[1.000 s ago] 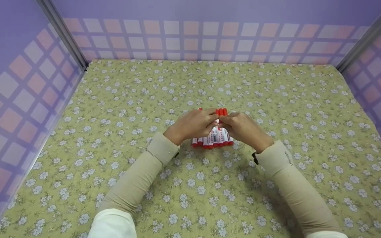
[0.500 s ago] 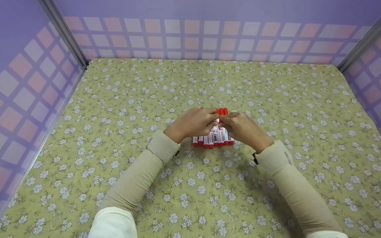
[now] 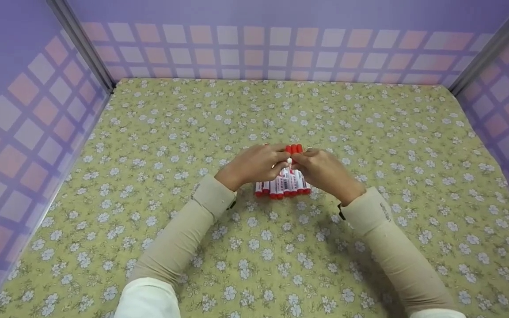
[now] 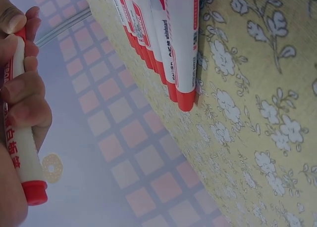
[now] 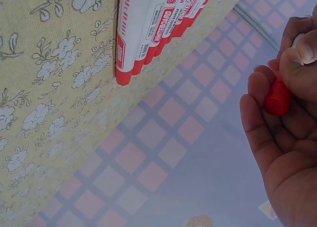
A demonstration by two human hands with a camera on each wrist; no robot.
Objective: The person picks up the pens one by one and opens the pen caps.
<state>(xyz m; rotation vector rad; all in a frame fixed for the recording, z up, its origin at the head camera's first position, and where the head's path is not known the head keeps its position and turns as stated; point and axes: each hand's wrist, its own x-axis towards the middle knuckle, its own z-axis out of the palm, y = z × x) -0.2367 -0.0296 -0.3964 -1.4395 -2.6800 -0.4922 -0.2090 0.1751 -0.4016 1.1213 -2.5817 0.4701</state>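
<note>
In the head view, my left hand (image 3: 258, 164) and right hand (image 3: 325, 173) meet above a row of red-and-white whiteboard markers (image 3: 290, 183). My left hand grips a separate whiteboard marker (image 4: 27, 138), its fingers wrapped round the white barrel and the red end pointing down in the left wrist view. In the right wrist view, my right thumb and fingers pinch that marker's red cap (image 5: 278, 99). Whether the cap is seated on the barrel is hidden by the fingers. The lying markers are side by side, red caps at the far end, partly covered by both hands.
A yellow-green floral cloth (image 3: 254, 265) covers the table under the markers. Purple panels with pink and white squares (image 3: 254, 48) enclose the back and both sides, joined by grey metal posts (image 3: 84, 44) at the corners.
Both hands stay together over the row with the marker between them. The view has shifted slightly; no lying marker has visibly moved.
</note>
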